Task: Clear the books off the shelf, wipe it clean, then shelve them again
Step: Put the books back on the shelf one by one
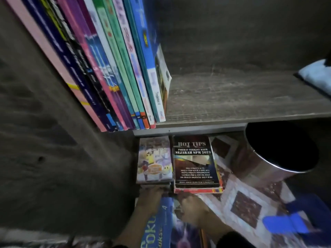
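Down on the patterned mat [245, 206], I had the left hand [149, 199] at the near edge of the cartoon-cover stack [154, 158] and the right hand [191, 206] at the black HOT TIPS book [195, 161]. I couldn't tell whether either hand's fingers gripped. Above, a row of books [114, 68] leaned at the shelf's [232, 97] left end.

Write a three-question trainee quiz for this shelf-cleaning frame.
1. True or false: colourful upright books stand at the left end of the dark wooden shelf.
2. The black "HOT TIPS" book lies: A on that shelf; B flat on a stack below it; C upright among those books.
3. Fill in: the pale blue cloth lies at the shelf's ____ end.
Key: 1 true; 2 B; 3 right.
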Action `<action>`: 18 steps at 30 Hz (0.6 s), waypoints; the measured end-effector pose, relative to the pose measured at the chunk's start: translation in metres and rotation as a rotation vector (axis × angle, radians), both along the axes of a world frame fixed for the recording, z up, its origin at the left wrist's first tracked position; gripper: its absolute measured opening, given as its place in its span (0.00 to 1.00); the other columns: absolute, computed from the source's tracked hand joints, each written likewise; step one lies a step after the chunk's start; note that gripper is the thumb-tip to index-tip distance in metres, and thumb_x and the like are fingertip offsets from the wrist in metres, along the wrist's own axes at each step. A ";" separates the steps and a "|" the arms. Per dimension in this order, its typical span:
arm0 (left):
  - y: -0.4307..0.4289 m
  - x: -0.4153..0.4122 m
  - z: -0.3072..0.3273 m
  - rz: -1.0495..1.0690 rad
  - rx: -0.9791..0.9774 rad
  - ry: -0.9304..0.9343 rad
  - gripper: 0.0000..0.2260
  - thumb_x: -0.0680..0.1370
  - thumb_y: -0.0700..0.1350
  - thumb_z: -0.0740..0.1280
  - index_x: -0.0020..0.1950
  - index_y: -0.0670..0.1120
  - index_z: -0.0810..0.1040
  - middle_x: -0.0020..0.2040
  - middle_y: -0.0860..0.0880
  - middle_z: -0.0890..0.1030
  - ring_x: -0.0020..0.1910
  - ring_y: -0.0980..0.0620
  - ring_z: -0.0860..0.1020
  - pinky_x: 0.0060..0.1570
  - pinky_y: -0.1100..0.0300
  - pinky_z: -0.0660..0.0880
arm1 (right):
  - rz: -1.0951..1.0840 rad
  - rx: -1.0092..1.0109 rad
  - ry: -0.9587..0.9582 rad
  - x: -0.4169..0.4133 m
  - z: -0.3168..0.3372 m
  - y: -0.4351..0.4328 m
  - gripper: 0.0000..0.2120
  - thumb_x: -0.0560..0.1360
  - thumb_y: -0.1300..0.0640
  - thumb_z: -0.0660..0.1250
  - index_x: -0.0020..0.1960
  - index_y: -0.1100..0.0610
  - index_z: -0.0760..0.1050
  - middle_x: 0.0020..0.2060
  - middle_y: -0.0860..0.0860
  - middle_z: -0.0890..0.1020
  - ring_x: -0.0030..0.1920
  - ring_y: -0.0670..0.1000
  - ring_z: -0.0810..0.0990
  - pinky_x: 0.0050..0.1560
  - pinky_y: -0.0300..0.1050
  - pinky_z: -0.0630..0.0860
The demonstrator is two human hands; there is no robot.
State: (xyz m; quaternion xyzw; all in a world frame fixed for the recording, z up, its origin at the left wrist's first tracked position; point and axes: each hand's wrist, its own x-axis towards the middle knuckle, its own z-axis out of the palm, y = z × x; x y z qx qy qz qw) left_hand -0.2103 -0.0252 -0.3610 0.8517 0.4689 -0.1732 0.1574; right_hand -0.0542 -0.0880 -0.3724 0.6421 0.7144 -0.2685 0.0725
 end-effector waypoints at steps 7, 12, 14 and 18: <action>0.018 -0.008 -0.094 -0.022 0.061 0.061 0.20 0.65 0.55 0.60 0.51 0.51 0.82 0.42 0.54 0.84 0.37 0.56 0.83 0.32 0.65 0.77 | 0.115 0.008 0.153 -0.010 -0.050 0.014 0.32 0.76 0.52 0.64 0.75 0.62 0.59 0.74 0.59 0.61 0.73 0.57 0.61 0.71 0.41 0.59; 0.017 -0.013 -0.088 0.018 -0.114 0.024 0.29 0.71 0.53 0.72 0.68 0.43 0.72 0.66 0.46 0.74 0.64 0.50 0.74 0.60 0.61 0.71 | 0.328 0.042 -0.094 -0.026 -0.068 0.017 0.32 0.80 0.52 0.55 0.75 0.70 0.50 0.75 0.64 0.55 0.74 0.64 0.55 0.74 0.56 0.53; 0.019 -0.008 -0.083 0.017 -0.124 0.043 0.30 0.78 0.48 0.65 0.77 0.48 0.56 0.75 0.49 0.60 0.74 0.49 0.60 0.69 0.57 0.56 | 0.363 0.029 -0.179 -0.033 -0.080 0.020 0.34 0.77 0.49 0.61 0.72 0.72 0.58 0.72 0.66 0.63 0.69 0.65 0.64 0.70 0.56 0.63; 0.019 -0.004 -0.081 0.012 -0.129 0.125 0.34 0.74 0.50 0.70 0.75 0.48 0.58 0.72 0.47 0.64 0.70 0.46 0.64 0.66 0.53 0.62 | 0.252 -0.020 -0.121 -0.040 -0.083 0.037 0.36 0.68 0.47 0.72 0.67 0.69 0.69 0.63 0.62 0.75 0.61 0.60 0.74 0.63 0.50 0.70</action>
